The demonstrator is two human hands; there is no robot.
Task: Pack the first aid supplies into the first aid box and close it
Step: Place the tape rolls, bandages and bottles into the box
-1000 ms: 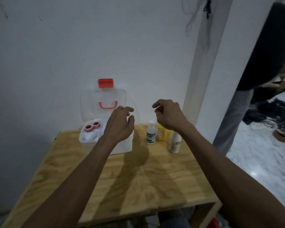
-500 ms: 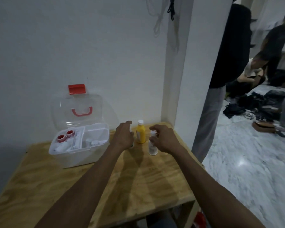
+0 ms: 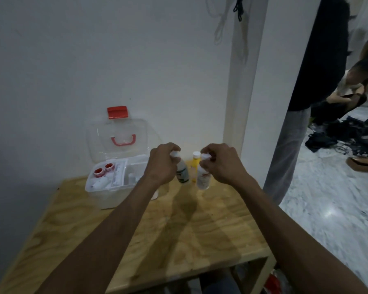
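The white first aid box point(image 3: 106, 197) stands open at the table's back left, its clear lid point(image 3: 119, 141) with red handle and latch leaning on the wall. Two red-capped tape rolls point(image 3: 103, 169) and small white items lie in its tray. My left hand point(image 3: 163, 164) grips a white bottle with a green label point(image 3: 182, 174) by its neck, tilted and lifted. My right hand point(image 3: 220, 164) holds a white bottle with a red label point(image 3: 203, 180) by its cap, also lifted. A yellow bottle point(image 3: 195, 166) stands on the table between them.
The wooden table point(image 3: 157, 230) ends at a front edge and a right edge beside a white pillar point(image 3: 242, 92). To the right, a marble floor holds dark clothes and cables, with people standing and sitting there.
Both hands came down onto the two white bottles, closed on their tops and raised them off the table. The view has also swung sideways.
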